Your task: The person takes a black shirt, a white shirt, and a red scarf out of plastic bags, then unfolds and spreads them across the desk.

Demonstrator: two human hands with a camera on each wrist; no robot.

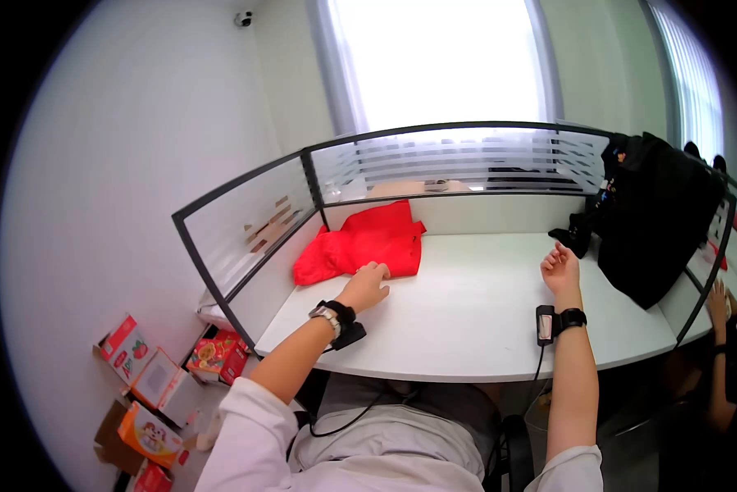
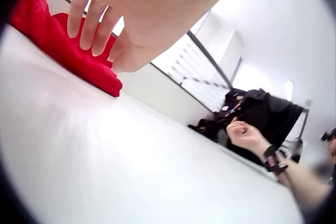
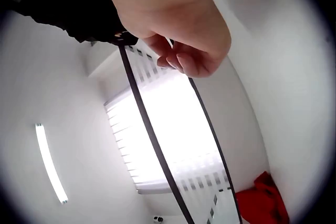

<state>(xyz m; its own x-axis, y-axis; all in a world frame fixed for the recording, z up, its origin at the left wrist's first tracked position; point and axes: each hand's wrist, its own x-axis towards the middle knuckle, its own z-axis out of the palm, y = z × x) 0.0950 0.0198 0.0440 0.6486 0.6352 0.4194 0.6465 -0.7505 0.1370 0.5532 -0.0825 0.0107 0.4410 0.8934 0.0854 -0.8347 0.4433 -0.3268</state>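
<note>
A bright red cloth (image 1: 368, 238), loosely folded and creased, lies at the back left of the white desk (image 1: 467, 320). My left hand (image 1: 365, 287) reaches to its front edge, palm downward. In the left wrist view, the fingers of that left hand (image 2: 97, 27) hang down loosely and overlap the red cloth (image 2: 68, 50), with nothing gripped. Over the right side of the desk is my right hand (image 1: 560, 269), its fingers loosely curled and turned up. The right wrist view shows this right hand (image 3: 178, 35) holding nothing, well away from the cloth.
Black clothing (image 1: 655, 213) hangs over the partition at the right, reaching down to the desk. A dark-framed partition (image 1: 467, 197) borders the back and left sides. Several cardboard boxes (image 1: 151, 439) stand at the lower left. Another person's arm (image 1: 719, 361) shows at the far right.
</note>
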